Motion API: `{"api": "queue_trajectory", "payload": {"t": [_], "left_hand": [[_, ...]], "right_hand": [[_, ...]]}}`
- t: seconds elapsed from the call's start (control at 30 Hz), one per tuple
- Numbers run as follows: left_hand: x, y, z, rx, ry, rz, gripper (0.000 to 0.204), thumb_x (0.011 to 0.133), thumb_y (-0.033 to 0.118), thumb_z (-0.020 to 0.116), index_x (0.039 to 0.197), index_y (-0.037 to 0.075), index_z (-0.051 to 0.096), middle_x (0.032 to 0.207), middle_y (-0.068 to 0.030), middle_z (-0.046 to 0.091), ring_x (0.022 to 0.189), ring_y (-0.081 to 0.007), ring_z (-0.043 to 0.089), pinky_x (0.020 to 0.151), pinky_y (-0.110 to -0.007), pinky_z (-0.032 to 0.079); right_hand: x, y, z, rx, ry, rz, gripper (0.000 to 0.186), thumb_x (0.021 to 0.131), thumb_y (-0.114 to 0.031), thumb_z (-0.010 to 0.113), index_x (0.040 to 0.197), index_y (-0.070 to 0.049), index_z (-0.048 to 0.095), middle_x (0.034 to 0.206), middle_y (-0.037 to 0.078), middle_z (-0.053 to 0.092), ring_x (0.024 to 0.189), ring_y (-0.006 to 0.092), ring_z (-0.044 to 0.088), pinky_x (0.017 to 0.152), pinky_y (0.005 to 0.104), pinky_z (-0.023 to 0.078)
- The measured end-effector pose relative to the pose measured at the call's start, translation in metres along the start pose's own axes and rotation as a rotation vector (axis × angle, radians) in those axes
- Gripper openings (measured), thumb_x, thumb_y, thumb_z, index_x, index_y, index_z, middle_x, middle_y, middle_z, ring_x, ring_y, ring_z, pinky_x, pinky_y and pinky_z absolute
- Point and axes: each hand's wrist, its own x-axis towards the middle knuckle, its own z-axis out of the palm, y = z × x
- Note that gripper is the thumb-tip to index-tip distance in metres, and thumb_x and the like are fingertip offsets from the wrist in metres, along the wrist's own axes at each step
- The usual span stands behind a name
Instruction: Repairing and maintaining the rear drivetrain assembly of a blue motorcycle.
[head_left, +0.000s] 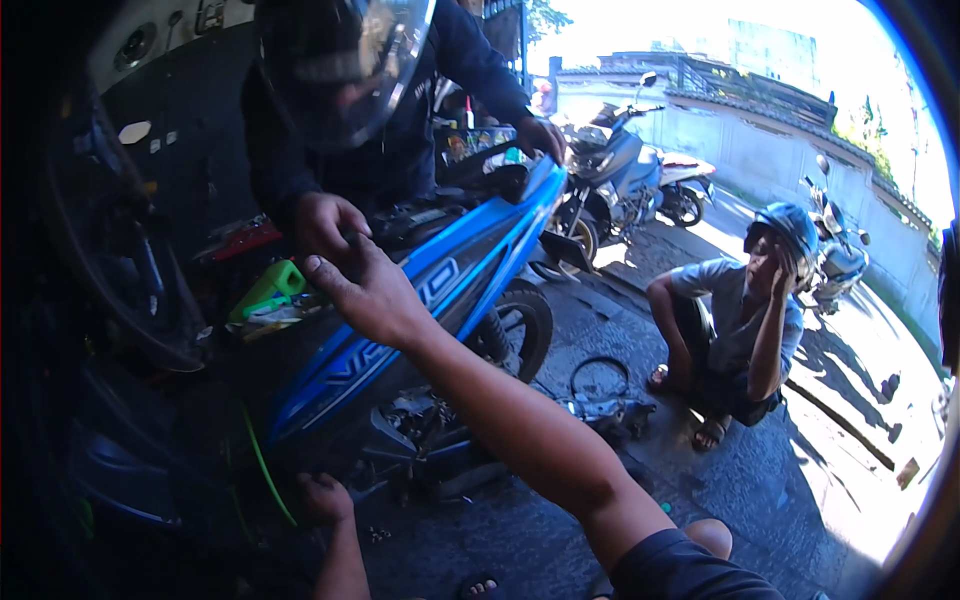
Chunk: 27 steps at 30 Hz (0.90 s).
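Note:
My right arm stretches across a blue and black motor scooter (440,285). My right hand (375,295) meets a co-worker's hand (328,222) above the seat area. Its fingers look curled, with the thumb toward that hand; whatever lies between the two hands is too small and dark to name. Low on the left, my left hand (325,498) is beside the scooter's dark lower side, its fingers curled in shadow. What it holds, if anything, is hidden. The co-worker, in a dark jacket and a visored helmet (345,70), rests the other hand (541,138) on the scooter's tail.
A green plastic container (272,290) lies in the scooter's open body. Removed mechanical parts (420,425) and a black ring-shaped loop (600,375) lie on the dark floor. At right a person in a helmet (745,310) squats. Parked motorbikes (620,165) stand behind.

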Motion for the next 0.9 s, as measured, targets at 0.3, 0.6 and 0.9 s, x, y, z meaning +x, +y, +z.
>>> {"api": "queue_trajectory", "payload": {"t": [0.3, 0.6, 0.9], "left_hand": [[0.015, -0.020, 0.017, 0.065, 0.068, -0.003, 0.027, 0.081, 0.020, 0.050, 0.099, 0.000, 0.057, 0.099, -0.0241, 0.062, 0.094, -0.0407, 0.060, 0.082, -0.050, 0.046], [0.022, -0.041, 0.037, -0.033, 0.118, -0.036, 0.038, 0.081, 0.025, 0.056, 0.112, 0.002, 0.059, 0.108, -0.0240, 0.062, 0.101, -0.0392, 0.060, 0.090, -0.046, 0.046], [0.017, -0.023, 0.035, -0.012, 0.107, -0.011, 0.027, 0.083, 0.023, 0.047, 0.099, 0.003, 0.056, 0.094, -0.0248, 0.064, 0.087, -0.0429, 0.062, 0.076, -0.051, 0.047]], "right_hand": [[-0.113, 0.059, -0.087, 0.473, 0.266, 0.144, 0.065, 0.090, -0.034, 0.063, 0.133, 0.009, 0.041, 0.126, 0.024, 0.055, 0.118, 0.0269, 0.053, 0.100, 0.0341, 0.041], [-0.237, 0.250, -0.087, 0.640, 0.449, 0.709, 0.034, 0.094, -0.026, 0.057, 0.115, 0.000, 0.056, 0.090, 0.010, 0.066, 0.069, 0.0134, 0.060, 0.061, 0.0275, 0.050], [-0.358, 0.348, 0.046, -0.098, -0.007, 0.892, 0.069, 0.079, -0.038, 0.071, 0.129, 0.004, 0.048, 0.099, 0.021, 0.066, 0.082, 0.0259, 0.066, 0.072, 0.0366, 0.052]]}}
